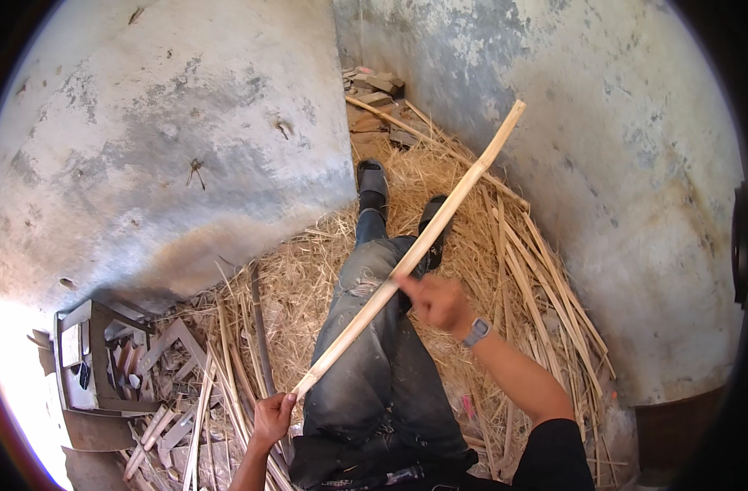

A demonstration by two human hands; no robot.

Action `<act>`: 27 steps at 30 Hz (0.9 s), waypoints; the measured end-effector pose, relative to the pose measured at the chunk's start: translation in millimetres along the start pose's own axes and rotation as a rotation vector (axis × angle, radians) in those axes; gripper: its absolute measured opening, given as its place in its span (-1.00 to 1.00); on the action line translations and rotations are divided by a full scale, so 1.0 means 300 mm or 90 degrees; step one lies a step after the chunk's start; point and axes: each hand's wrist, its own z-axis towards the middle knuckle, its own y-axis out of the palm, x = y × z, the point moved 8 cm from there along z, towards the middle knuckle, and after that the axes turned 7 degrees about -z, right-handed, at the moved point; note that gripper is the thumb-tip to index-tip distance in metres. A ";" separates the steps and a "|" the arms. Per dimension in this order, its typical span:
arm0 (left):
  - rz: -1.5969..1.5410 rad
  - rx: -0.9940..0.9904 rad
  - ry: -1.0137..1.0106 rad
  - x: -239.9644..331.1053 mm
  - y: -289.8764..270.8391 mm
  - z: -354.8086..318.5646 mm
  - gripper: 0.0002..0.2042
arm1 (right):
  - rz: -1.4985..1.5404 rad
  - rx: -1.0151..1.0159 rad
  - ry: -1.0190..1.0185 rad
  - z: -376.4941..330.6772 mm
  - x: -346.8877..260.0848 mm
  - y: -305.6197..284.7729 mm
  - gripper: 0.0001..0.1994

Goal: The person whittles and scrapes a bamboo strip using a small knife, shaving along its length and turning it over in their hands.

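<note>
Weathered plaster on 2 walls (169, 123), meeting in a corner, and pale shavings (308, 282) all over the floor! Centre stage, 1 long wooden strip (464, 188), right across the 2 legs (349, 360), slightly bowed, its long axis running diagonally: near end low and left, far end pointing up and right towards the right-hand wall. 2 hands at it! Left hand (273, 419) is closed around the near end, thumb against the wood. Right hand (439, 303), 1 watch (477, 331) at its wrist, is a blur by the strip's middle, fingers curled; whether it grips anything, I can't tell. 2 dark sandals (372, 174) beyond, more strips (545, 278) heaped right, too tangled to count.
</note>
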 end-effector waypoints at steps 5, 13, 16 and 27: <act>0.067 0.044 0.036 0.123 0.002 0.024 -0.54 | -0.043 0.176 0.258 0.048 0.267 -0.114 -0.56; 0.087 0.078 0.042 0.352 0.138 0.132 -0.61 | 0.064 0.060 0.131 -0.043 -0.124 0.078 -0.50; 0.089 0.092 0.020 0.371 0.139 0.153 -0.59 | 0.096 0.029 0.145 -0.070 -0.174 0.094 -0.53; 0.036 0.019 0.082 0.363 0.112 0.117 -0.65 | 0.127 -0.025 0.113 -0.094 -0.223 0.042 -0.46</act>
